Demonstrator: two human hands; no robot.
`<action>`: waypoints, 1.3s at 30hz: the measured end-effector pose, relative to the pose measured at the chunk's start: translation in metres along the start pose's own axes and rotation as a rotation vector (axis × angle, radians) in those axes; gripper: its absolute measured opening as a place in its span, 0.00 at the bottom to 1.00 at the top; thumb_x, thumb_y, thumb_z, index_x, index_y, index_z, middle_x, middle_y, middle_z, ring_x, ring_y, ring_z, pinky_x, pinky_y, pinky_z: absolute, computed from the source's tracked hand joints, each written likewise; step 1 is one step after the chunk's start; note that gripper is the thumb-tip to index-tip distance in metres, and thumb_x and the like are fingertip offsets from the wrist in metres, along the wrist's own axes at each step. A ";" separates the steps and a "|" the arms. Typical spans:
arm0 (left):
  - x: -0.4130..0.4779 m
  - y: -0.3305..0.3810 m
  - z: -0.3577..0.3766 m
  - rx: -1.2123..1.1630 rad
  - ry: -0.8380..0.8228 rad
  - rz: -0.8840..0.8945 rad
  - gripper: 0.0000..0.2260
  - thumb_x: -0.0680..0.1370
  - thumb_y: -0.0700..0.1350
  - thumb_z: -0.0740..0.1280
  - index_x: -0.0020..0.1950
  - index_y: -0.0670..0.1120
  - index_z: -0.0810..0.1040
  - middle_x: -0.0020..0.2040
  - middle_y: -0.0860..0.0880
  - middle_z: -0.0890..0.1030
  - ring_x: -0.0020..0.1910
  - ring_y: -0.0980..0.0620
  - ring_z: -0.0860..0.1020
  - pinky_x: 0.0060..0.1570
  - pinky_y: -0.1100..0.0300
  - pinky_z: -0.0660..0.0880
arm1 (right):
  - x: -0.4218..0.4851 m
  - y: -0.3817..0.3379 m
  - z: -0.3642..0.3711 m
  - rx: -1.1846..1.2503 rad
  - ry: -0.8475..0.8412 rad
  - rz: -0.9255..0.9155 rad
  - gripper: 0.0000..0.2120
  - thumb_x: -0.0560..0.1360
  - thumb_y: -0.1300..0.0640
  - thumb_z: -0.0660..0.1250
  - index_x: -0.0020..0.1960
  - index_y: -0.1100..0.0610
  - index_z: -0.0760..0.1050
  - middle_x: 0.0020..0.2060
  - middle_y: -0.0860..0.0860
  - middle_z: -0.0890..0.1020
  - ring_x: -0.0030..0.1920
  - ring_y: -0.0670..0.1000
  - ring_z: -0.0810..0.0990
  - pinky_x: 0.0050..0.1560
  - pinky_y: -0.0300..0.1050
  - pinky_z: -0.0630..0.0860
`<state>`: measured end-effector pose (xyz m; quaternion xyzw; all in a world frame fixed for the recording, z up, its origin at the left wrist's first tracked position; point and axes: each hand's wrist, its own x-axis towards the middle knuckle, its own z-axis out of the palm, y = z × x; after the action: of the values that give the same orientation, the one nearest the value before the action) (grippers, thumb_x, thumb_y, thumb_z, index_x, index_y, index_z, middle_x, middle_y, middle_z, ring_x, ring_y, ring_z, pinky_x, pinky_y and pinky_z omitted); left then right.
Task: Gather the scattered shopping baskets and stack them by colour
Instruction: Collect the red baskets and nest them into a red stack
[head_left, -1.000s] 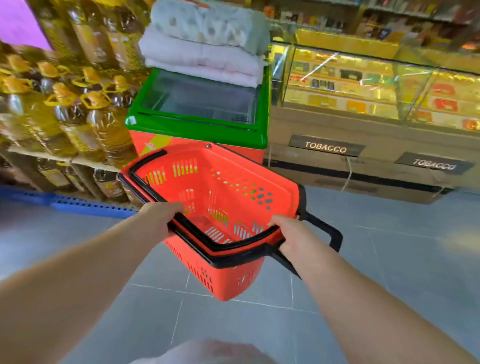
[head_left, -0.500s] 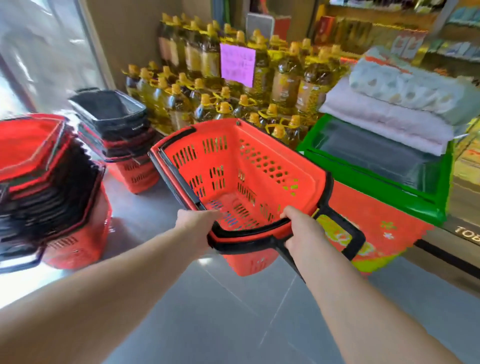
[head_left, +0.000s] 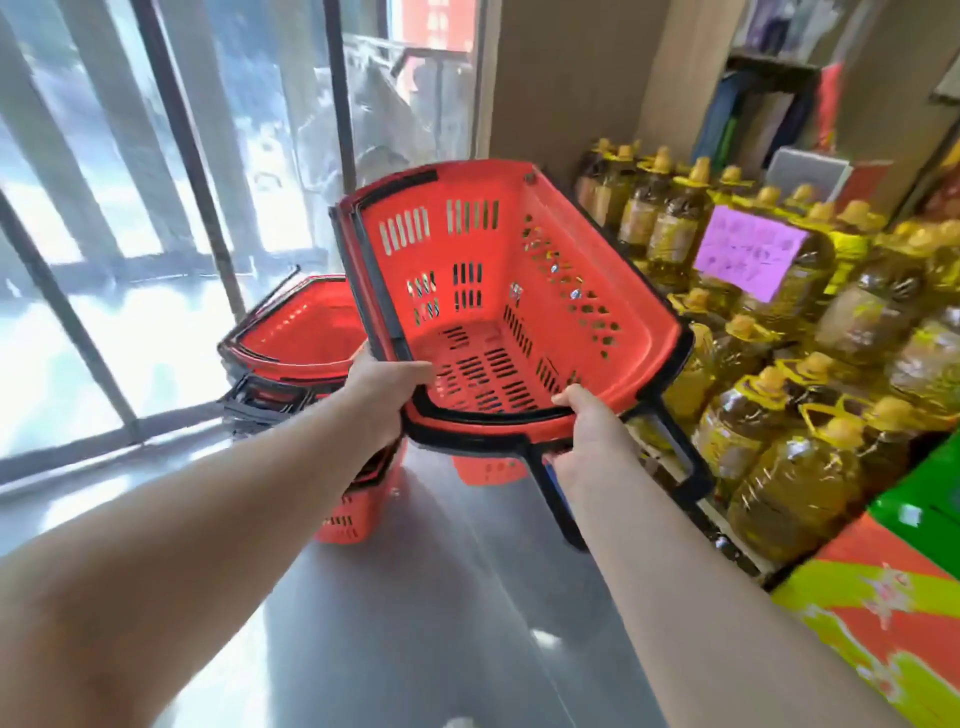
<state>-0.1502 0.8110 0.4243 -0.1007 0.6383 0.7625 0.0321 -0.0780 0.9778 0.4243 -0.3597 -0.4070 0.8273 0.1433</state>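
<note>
I hold a red shopping basket (head_left: 519, 291) with black rim and handles in the air, tilted so its open side faces me. My left hand (head_left: 382, 395) grips the near left corner of its rim. My right hand (head_left: 589, 434) grips the near right of the rim beside the black pull handle (head_left: 680, 452). Behind and below the held basket, on the floor by the window, stands a stack of red baskets (head_left: 301, 338). A second red basket bottom (head_left: 488, 470) shows under the held one; its upper part is hidden.
Large bottles of yellow cooking oil (head_left: 789, 364) fill low shelves on the right, with a purple paper sign (head_left: 748, 249). A green and orange freezer cabinet (head_left: 893, 582) stands at the lower right. A glass front with dark bars (head_left: 156, 208) runs along the left. Grey floor (head_left: 415, 597) lies in front.
I have turned left with the basket still held in both hands. The freezer and oil bottles slid to the right, and the red stack by the window is now right behind the basket.
</note>
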 end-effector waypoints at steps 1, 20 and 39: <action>0.012 0.011 -0.008 0.000 0.015 0.004 0.19 0.64 0.27 0.66 0.53 0.40 0.77 0.41 0.40 0.80 0.36 0.43 0.81 0.37 0.48 0.81 | 0.006 0.001 0.019 -0.015 -0.035 0.010 0.16 0.61 0.68 0.67 0.49 0.62 0.76 0.43 0.60 0.82 0.37 0.59 0.82 0.39 0.54 0.82; 0.266 0.134 -0.176 -0.046 0.257 0.136 0.26 0.66 0.29 0.69 0.61 0.47 0.73 0.50 0.42 0.83 0.45 0.41 0.83 0.43 0.46 0.82 | 0.110 0.076 0.341 -0.092 -0.434 0.245 0.14 0.59 0.69 0.75 0.43 0.61 0.78 0.42 0.57 0.85 0.42 0.57 0.85 0.48 0.51 0.82; 0.488 0.136 -0.301 0.439 -0.256 -0.180 0.22 0.68 0.28 0.69 0.58 0.44 0.73 0.49 0.41 0.82 0.43 0.42 0.84 0.42 0.51 0.82 | 0.104 0.250 0.473 0.136 0.050 0.336 0.13 0.62 0.67 0.77 0.44 0.60 0.78 0.43 0.57 0.83 0.40 0.56 0.83 0.47 0.53 0.82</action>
<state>-0.6172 0.4521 0.4109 -0.0504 0.7677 0.6063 0.2013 -0.4742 0.6063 0.3744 -0.4325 -0.2805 0.8560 0.0375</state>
